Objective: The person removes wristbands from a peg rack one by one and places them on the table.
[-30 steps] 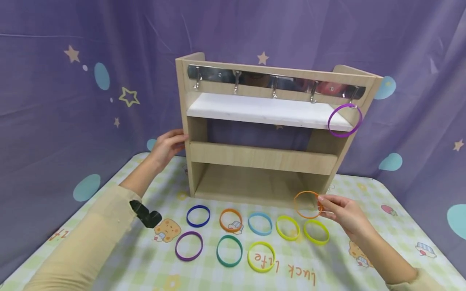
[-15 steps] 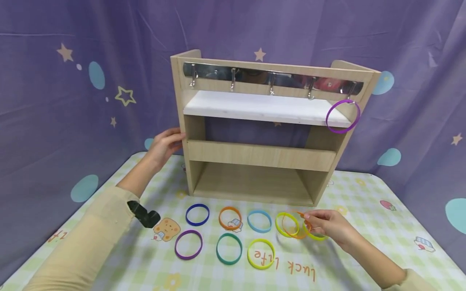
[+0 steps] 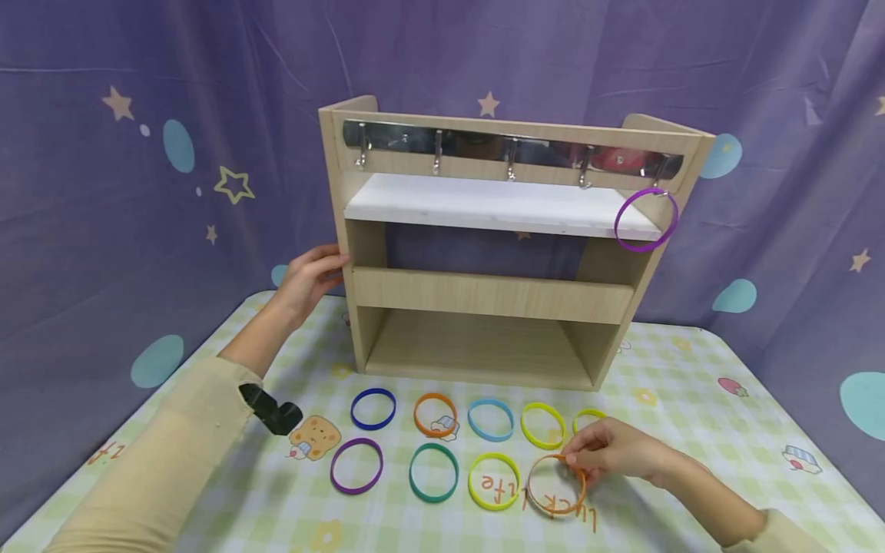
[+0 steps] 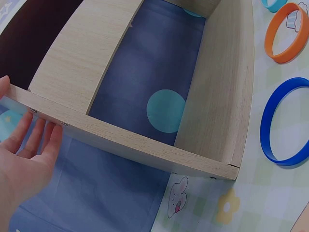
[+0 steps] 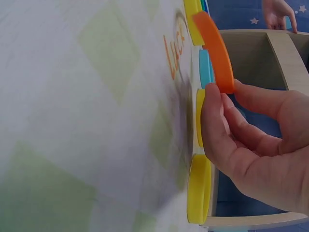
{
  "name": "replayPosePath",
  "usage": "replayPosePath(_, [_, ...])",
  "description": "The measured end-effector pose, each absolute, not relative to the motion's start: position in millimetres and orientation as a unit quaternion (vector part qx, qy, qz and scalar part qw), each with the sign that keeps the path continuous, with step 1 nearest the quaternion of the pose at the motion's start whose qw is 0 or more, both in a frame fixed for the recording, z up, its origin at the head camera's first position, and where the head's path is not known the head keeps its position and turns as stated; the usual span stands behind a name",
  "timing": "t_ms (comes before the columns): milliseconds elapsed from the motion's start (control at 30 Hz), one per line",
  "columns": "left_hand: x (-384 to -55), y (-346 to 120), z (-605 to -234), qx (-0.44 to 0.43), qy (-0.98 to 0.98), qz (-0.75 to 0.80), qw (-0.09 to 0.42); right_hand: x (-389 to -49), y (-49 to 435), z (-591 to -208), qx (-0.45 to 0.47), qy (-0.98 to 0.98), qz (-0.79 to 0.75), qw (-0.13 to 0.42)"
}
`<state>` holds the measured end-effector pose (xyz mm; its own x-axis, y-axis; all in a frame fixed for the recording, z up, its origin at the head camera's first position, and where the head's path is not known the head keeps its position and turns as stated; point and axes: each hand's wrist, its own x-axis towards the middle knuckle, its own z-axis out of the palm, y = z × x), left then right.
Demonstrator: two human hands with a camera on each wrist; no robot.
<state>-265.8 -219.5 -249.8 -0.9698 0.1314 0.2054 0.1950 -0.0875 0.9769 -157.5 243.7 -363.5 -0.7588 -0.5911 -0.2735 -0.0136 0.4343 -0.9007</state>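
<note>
My right hand [image 3: 618,455] pinches an orange silicone wristband [image 5: 221,53] between thumb and fingertips, low over the tablecloth's printed letters. In the head view it is just right of a yellow wristband [image 3: 494,508] in the front row. My left hand [image 3: 304,286] touches the left side panel of a wooden shelf [image 3: 494,293], its fingers fairly straight in the left wrist view. A metal strip [image 3: 408,138] with several hooks runs along the shelf's top front. From its rightmost hook hangs a purple wristband [image 3: 638,247].
In the back row lie a blue wristband [image 4: 266,123], an orange one, a light blue one [image 3: 492,438] and two yellow ones, one partly behind my right hand. The front row also has a purple and a green wristband [image 3: 434,500]. A purple curtain [image 3: 553,54] hangs behind the shelf.
My right hand has carried the orange wristband from the shelf's lower right corner toward me and down to the front row. My left hand has stayed at the side panel.
</note>
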Motion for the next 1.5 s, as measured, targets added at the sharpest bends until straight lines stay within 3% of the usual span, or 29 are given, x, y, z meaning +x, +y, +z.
replayPosePath(767, [-264, -219, -249, -0.118, -0.668, -0.734, 0.018, -161, 257, -348, -0.227, 0.809, -0.468, 0.276])
replayPosePath(1500, [-265, -219, -250, -0.128, -0.659, -0.741, 0.023, -173, 291, -295, -0.217, 0.867, -0.421, 0.156])
